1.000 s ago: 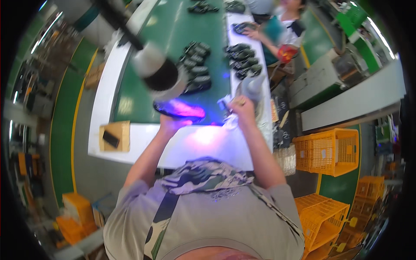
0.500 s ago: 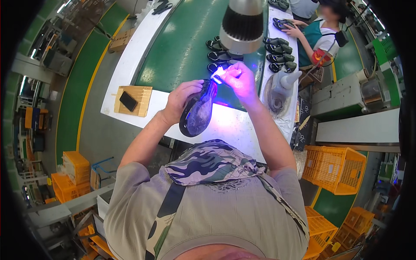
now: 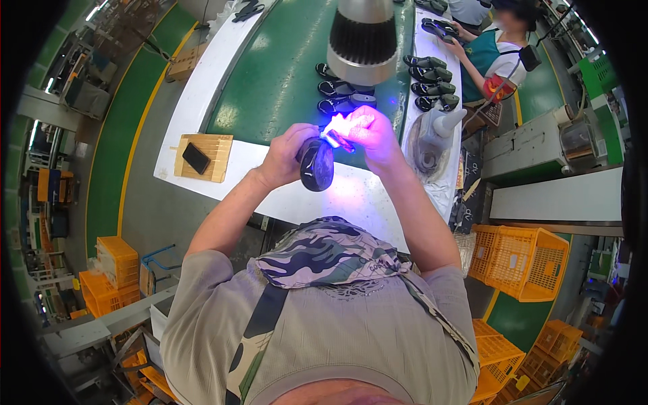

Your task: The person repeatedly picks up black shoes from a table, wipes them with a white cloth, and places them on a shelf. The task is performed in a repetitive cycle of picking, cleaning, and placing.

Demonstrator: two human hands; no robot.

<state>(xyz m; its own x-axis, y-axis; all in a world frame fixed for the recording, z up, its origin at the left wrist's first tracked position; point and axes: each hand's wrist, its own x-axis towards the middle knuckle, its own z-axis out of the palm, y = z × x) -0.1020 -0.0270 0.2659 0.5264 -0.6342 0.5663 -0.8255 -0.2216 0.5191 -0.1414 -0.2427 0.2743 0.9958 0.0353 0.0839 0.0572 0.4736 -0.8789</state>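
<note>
My left hand (image 3: pixel 286 154) is closed around a glossy black shoe (image 3: pixel 316 167), holding it tilted above the near edge of the bench with its rounded end toward me. My right hand (image 3: pixel 378 138) pinches at the shoe's far end. Strong violet light floods its fingertips, and a small glowing pale piece with a dark strip shows there, too bright to name. Overhead, the light comes from a silver and black cylindrical lamp (image 3: pixel 362 44). Just beyond my hands, several black shoes (image 3: pixel 346 104) lie in a row on the green belt (image 3: pixel 270 81).
A phone (image 3: pixel 196 158) rests on a wooden board (image 3: pixel 219 162) at left. On the right ledge stand a white-spouted squeeze bottle (image 3: pixel 432 138) and more shoes (image 3: pixel 432 89). A co-worker (image 3: pixel 489 64) handles a shoe beyond. Orange crates (image 3: pixel 520 260) are at lower right.
The shoe has tipped, so its sole looks shorter and its rounded end sits higher. My right hand has shifted slightly down, and the view has moved a little.
</note>
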